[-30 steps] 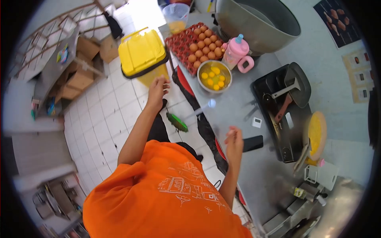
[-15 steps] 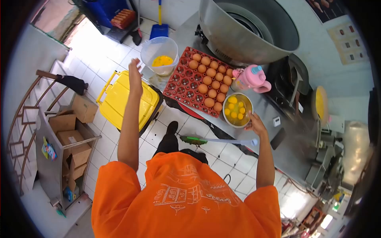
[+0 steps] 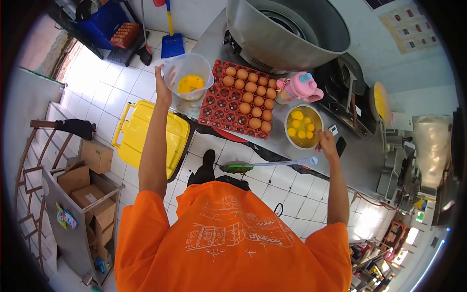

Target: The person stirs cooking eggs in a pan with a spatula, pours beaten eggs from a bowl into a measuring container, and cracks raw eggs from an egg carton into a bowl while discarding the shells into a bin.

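My left hand (image 3: 164, 87) is at the left side of a translucent plastic jug (image 3: 200, 70), its fingers pressed to the wall near the rim. Beaten yellow egg (image 3: 190, 83) lies in the jug. With fingers closed on the rim, my right hand (image 3: 328, 142) holds a round metal bowl (image 3: 288, 134). Several whole egg yolks (image 3: 301, 127) sit in clear egg white inside it. Between jug and bowl, a red plastic egg tray (image 3: 210, 109) carries brown eggs (image 3: 250, 87) on its right side. Its left cups have no eggs.
A pink drink bottle (image 3: 300, 86) stands behind the bowl on the steel table (image 3: 360, 165). Behind the tray rises a large metal mixing vat (image 3: 287, 51). A yellow-lidded bin (image 3: 153, 138) stands at left. A broom (image 3: 272, 164) lies below the table edge.
My left hand has gone from open in the air to gripping the jug's side. The bowl, in my right hand, has moved right, away from the egg tray.
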`<act>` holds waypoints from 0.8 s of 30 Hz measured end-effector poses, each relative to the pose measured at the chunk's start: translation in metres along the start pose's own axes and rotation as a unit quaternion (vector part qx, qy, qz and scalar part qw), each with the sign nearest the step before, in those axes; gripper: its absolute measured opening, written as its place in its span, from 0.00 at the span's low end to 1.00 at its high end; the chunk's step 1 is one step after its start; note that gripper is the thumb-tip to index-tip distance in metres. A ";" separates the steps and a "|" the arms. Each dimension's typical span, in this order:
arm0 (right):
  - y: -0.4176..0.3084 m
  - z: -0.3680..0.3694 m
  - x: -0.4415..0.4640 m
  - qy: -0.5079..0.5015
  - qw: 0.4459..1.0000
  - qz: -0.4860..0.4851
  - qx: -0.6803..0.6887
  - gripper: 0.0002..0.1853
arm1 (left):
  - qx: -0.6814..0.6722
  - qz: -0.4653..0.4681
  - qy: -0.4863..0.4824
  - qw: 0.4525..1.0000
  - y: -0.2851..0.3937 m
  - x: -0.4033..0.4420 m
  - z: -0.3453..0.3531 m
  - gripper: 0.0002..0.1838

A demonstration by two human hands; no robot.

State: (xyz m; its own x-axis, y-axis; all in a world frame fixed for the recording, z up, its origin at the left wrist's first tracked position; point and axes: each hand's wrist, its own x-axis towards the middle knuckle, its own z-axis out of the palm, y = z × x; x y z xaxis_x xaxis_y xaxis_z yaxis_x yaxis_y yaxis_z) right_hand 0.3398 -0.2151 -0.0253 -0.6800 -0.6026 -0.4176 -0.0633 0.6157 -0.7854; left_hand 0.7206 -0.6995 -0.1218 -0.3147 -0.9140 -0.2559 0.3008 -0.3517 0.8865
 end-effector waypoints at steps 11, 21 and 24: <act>-0.162 0.065 -0.053 -0.048 0.998 -0.009 0.042 0.15 | -0.028 0.080 0.067 0.994 -0.034 -0.040 -0.004 0.43; -0.241 0.200 0.025 -0.081 0.986 -0.143 -0.025 0.17 | -0.009 0.112 0.038 0.993 0.013 -0.039 0.016 0.38; -0.248 0.221 0.061 0.024 0.909 -0.384 -0.158 0.18 | -0.008 0.111 0.009 0.994 0.013 -0.037 0.016 0.36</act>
State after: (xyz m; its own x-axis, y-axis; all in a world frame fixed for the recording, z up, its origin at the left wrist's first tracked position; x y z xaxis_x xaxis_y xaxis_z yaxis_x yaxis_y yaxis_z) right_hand 0.4753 -0.5172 0.0431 -0.3762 -0.8988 0.2250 -0.7349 0.1415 -0.6632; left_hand 0.7222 -0.6674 -0.0946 -0.2222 -0.9731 -0.0616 0.3755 -0.1437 0.9156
